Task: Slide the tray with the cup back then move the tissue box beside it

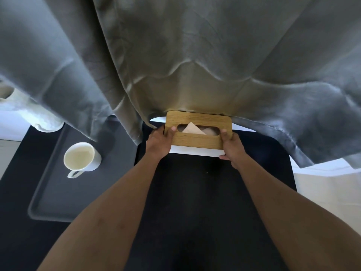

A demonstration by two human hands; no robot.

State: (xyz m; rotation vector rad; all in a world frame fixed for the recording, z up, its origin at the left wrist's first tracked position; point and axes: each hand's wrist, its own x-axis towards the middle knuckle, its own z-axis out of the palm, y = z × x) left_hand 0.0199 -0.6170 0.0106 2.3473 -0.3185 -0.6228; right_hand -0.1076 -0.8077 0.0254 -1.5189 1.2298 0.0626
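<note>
The tissue box, white-bodied with a wooden lid and a pale tissue peeking from its oval slot, sits just above the centre of the frame at the far edge of the dark bench, its back edge tucked under the hem of a grey curtain that fills the whole upper half of the picture. Both hands hold it by its short ends. The left hand wraps the left end with its thumb pressed on the lid beside the slot; the right hand wraps the right end, thumb on the lid at the slot's other end, and its fingers curl under the white lower edge. Both sets of fingers are closed on the box. Whether the box rests on the bench or is lifted clear of it cannot be told.

The dark grey tray lies at the left of the frame, well apart from the box, its far end reaching under the curtain. A white cup stands upright on it in its upper part, handle turned toward the bottom of the frame.
</note>
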